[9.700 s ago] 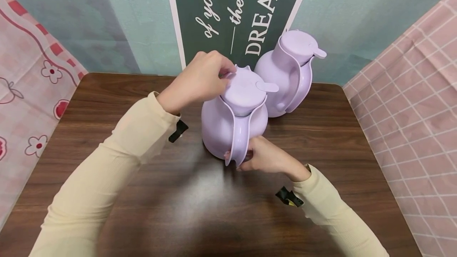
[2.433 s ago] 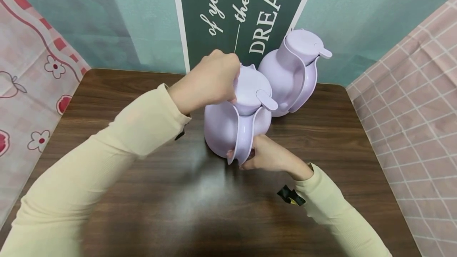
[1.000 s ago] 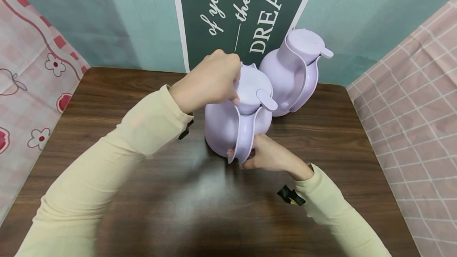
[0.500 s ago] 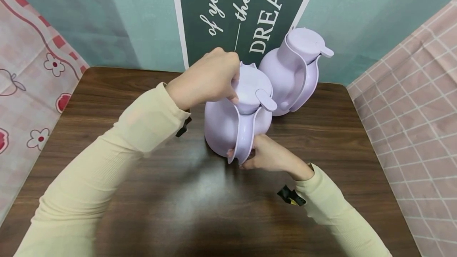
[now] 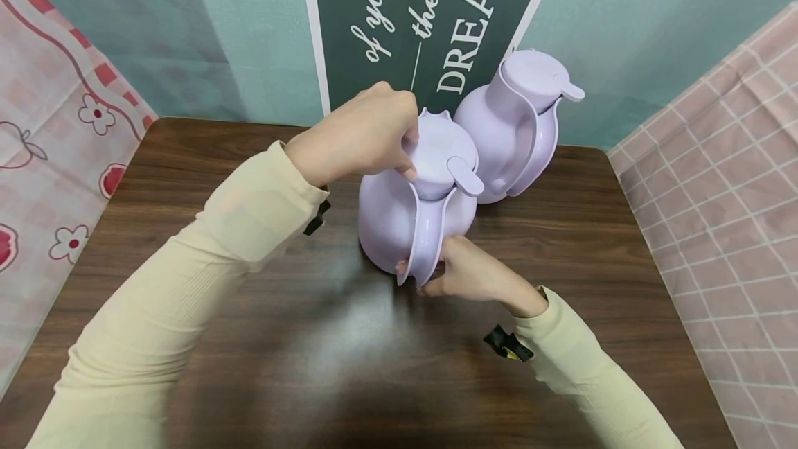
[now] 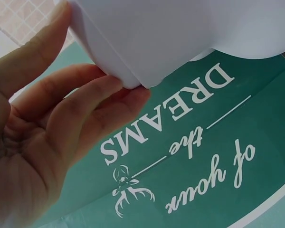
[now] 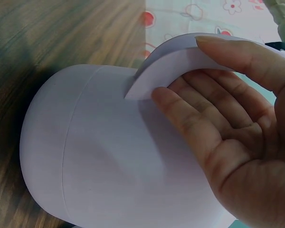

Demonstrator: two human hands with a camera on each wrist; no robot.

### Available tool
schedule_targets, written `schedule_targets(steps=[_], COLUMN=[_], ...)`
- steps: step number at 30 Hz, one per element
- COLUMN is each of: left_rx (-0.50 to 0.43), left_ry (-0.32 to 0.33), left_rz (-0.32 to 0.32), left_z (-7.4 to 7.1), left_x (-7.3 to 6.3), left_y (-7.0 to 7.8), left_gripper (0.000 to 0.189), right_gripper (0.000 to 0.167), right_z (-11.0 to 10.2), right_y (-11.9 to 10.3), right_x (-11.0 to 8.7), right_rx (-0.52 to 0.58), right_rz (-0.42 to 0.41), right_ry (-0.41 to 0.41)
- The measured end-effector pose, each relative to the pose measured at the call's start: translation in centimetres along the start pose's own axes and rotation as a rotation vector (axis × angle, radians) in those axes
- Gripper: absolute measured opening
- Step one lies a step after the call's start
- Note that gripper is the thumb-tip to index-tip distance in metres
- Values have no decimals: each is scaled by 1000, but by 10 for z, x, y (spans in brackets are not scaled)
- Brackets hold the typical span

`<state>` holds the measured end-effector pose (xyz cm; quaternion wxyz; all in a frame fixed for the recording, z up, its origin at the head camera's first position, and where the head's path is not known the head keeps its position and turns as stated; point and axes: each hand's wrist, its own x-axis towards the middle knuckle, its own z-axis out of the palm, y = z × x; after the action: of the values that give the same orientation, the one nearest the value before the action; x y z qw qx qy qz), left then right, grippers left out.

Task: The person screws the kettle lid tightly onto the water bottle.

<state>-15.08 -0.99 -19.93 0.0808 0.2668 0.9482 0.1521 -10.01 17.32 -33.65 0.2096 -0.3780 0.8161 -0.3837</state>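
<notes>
A lilac thermos jug (image 5: 386, 220) stands on the table in the head view. My left hand (image 5: 368, 134) grips the left side of its round lid (image 5: 439, 144), whose small tab points to the lower right. In the left wrist view the thumb and fingertips of that hand (image 6: 52, 114) pinch the lid's edge (image 6: 102, 52). Low on the jug, my right hand (image 5: 470, 272) holds the handle (image 5: 429, 227). The right wrist view shows its thumb on the outside of the handle (image 7: 166, 71) and its fingers curled through the loop.
A second lilac thermos jug (image 5: 499, 134) stands behind and to the right, close to the first. At the back hangs a green panel (image 5: 399, 33) with white lettering. Patterned cloths border the dark wooden table (image 5: 299, 359) left and right.
Since the oldest frame the lid's tab has turned from pointing right to pointing lower right, and my left hand has shifted round the lid. Over the last second almost nothing moves.
</notes>
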Motion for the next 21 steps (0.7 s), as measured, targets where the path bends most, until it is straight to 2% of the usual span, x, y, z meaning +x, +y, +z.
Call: schedule_targets(steps=[14,21], left_rx=[-2,5], left_ry=[1,-5], left_rz=[8,6], left_z=[2,2], left_x=[1,1], left_y=[-2,-2], left_gripper=[13,15], right_gripper=[31,31], right_z=[0,0], right_y=[3,4], right_x=[-1,-1], right_rx=[-39,-32], right_rz=[-52,-52], right_ry=[-2,-7])
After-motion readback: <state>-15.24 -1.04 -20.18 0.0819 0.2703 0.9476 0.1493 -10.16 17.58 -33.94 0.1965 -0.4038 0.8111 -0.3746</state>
